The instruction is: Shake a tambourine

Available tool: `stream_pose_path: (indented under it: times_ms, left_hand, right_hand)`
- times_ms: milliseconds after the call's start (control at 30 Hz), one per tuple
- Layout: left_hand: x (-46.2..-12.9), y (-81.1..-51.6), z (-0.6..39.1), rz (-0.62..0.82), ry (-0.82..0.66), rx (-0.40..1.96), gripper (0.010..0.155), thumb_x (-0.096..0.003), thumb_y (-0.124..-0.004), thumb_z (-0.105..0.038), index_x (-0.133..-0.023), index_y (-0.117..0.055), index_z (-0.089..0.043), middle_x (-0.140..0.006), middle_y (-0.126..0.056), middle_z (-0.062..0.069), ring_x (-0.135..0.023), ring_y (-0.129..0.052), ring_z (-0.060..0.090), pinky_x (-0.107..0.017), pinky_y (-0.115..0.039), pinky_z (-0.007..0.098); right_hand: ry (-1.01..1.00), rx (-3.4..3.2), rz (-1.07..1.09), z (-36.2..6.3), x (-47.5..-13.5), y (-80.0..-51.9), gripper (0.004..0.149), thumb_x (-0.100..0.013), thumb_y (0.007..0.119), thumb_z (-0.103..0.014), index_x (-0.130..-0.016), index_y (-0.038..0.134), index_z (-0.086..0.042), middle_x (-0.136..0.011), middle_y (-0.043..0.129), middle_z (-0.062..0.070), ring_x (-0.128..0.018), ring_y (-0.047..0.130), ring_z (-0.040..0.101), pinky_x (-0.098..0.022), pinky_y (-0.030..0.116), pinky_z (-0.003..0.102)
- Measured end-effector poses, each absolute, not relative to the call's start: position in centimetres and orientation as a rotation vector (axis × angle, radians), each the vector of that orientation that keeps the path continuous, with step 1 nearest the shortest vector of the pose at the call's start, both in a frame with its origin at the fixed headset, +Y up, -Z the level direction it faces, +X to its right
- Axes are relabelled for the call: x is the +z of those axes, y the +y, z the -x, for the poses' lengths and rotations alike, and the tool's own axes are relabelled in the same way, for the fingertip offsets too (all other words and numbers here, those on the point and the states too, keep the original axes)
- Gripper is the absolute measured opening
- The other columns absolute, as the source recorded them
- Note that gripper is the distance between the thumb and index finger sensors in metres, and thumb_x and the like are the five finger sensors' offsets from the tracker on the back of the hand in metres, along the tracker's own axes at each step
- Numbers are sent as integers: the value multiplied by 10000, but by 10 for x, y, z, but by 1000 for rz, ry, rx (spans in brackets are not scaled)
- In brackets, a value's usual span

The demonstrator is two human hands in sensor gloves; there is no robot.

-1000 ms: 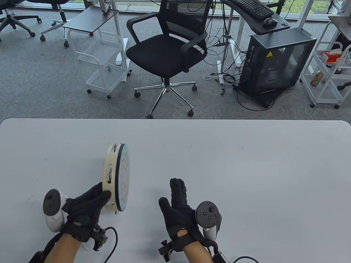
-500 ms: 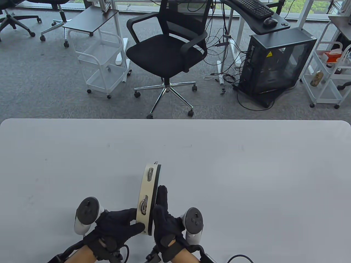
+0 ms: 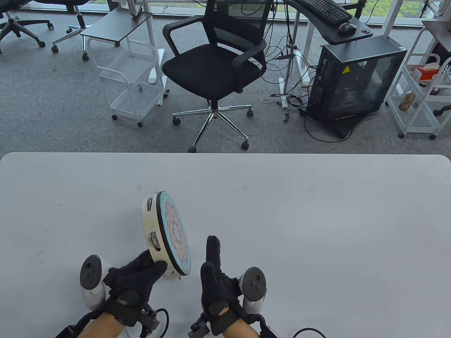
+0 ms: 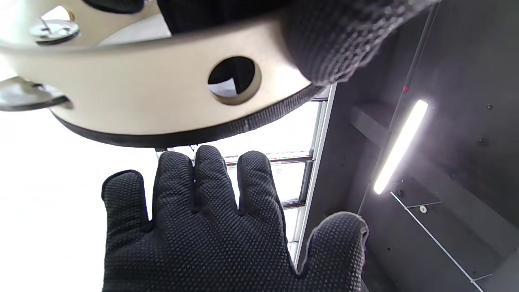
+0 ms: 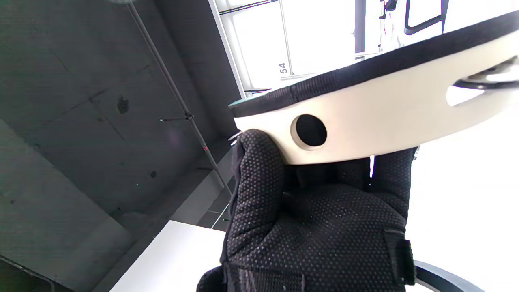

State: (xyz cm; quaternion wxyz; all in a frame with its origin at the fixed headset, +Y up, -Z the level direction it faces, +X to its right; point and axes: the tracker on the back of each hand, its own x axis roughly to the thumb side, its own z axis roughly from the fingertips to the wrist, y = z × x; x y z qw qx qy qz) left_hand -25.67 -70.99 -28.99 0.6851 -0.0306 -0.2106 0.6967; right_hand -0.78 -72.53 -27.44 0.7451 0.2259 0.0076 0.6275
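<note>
The left hand (image 3: 135, 278) grips the tambourine (image 3: 169, 234) by its rim, held on edge; the right hand (image 3: 215, 281) waits just beside it, fingers straight, holding nothing.

Both hands wore black knit gloves with little grip dots, left hand (image 3: 132, 281) and right hand (image 3: 215, 281). Each had a white-and-grey tracker (image 3: 91, 280) strapped on back, bare forearms (image 3: 100, 325), plus black cables (image 3: 162, 317) trailing off the wrists.
</note>
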Motion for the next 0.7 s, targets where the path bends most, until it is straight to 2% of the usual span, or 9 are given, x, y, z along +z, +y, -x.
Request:
stream_pose_path:
  times_ms: [67, 133, 167, 200, 233, 300, 367, 467, 700]
  left_hand:
    - [-288, -708, 248, 111, -553, 1526, 526, -516, -854, -411, -972, -753, -169, -933, -917, 10, -953, -844, 333, -679, -568, 696]
    - [-284, -704, 227, 260, -738, 1413, 514, -510, -868, -408, -961, -775, -180, -921, -936, 11, -945, -859, 334, -674, -567, 706]
    - [-281, -702, 217, 360, -835, 1331, 520, -516, -862, -398, -971, -765, -165, -926, -927, 16, -943, -862, 331, -678, -564, 705]
    - [-276, -700, 217, 365, -833, 1261, 547, -522, -846, -420, -1007, -699, -217, -958, -884, -13, -970, -833, 310, -700, -560, 685]
    - [-276, -697, 215, 297, -836, 1288, 552, -502, -879, -396, -1006, -700, -255, -940, -912, 3, -950, -860, 325, -687, -577, 693]
    - [-276, -695, 218, 308, -849, 1289, 537, -504, -877, -389, -999, -717, -255, -935, -918, 3, -947, -859, 327, -686, -575, 694]
    - [-276, -695, 219, 303, -854, 1292, 538, -505, -878, -388, -1001, -714, -261, -940, -914, 5, -952, -854, 326, -685, -572, 698]
    - [-276, -696, 219, 298, -843, 1288, 541, -506, -876, -387, -1005, -710, -255, -941, -914, 8, -952, -854, 331, -683, -569, 702]
    - [-282, -700, 226, 293, -762, 1318, 544, -508, -869, -376, -1009, -715, -232, -943, -914, 17, -957, -846, 344, -682, -565, 705]
  right_hand:
    - [22, 1375, -501, 10, -274, -726, 920, -522, 376, -680, -1039, -13, -25, -1003, -100, 343, -890, -62, 618, -555, 163, 778]
    - [41, 1372, -521, 14, -273, -725, 920, -522, 381, -680, -1034, -24, -33, -997, -110, 341, -886, -74, 616, -554, 155, 780]
    - [83, 1378, -562, 18, -272, -725, 923, -521, 389, -682, -1029, -35, -38, -985, -130, 335, -870, -101, 605, -526, 106, 787]
    - [97, 1394, -587, 14, -267, -725, 935, -514, 318, -721, -995, -140, -62, -960, -212, 317, -845, -186, 601, -519, 63, 789]
    - [65, 1402, -567, 15, -268, -723, 935, -511, 341, -716, -1018, -66, -44, -980, -150, 336, -862, -128, 616, -518, 97, 796]
    - [77, 1382, -603, 15, -266, -719, 937, -514, 358, -709, -1004, -112, -64, -967, -196, 313, -851, -180, 596, -522, 57, 788]
    - [26, 1433, -600, 17, -267, -718, 939, -515, 344, -714, -1010, -95, -49, -974, -163, 332, -858, -139, 613, -521, 97, 794]
    - [54, 1407, -589, 17, -267, -720, 940, -513, 350, -712, -1012, -95, -52, -976, -164, 330, -859, -143, 612, -522, 91, 794]
    - [60, 1411, -561, 13, -271, -722, 933, -518, 367, -702, -1022, -64, -45, -982, -150, 335, -864, -126, 618, -534, 106, 785]
